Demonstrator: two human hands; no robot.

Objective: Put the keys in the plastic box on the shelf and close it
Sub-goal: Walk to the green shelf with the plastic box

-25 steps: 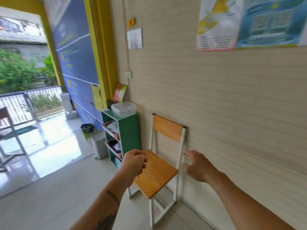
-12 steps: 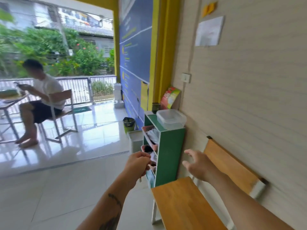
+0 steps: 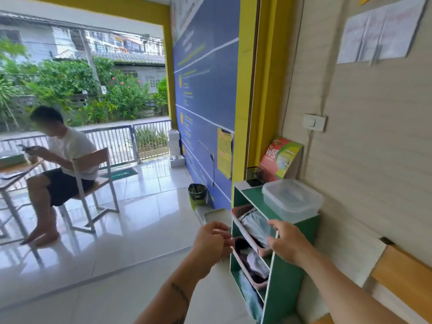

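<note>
A clear plastic box (image 3: 292, 199) with its lid on sits on top of a green shelf unit (image 3: 285, 274) against the wall. My left hand (image 3: 211, 245) is closed in front of the shelf's left edge; a small metal tip of the keys (image 3: 221, 261) sticks out below the fist, the rest hidden in it. My right hand (image 3: 286, 240) hovers with fingers apart in front of the shelf's upper compartment, just below the box, holding nothing.
Pink baskets (image 3: 247, 232) of cloth fill the shelf. A black mesh cup (image 3: 254, 176) and a red-green packet (image 3: 279, 160) stand behind the box. A wooden chair (image 3: 402, 277) is at right. A bin (image 3: 197, 195) and a seated person (image 3: 60, 167) are at left.
I have moved closer to the shelf, which now looks larger. My right hand has shifted left to the shelf's front edge; my left hand stays closed on the keys.
</note>
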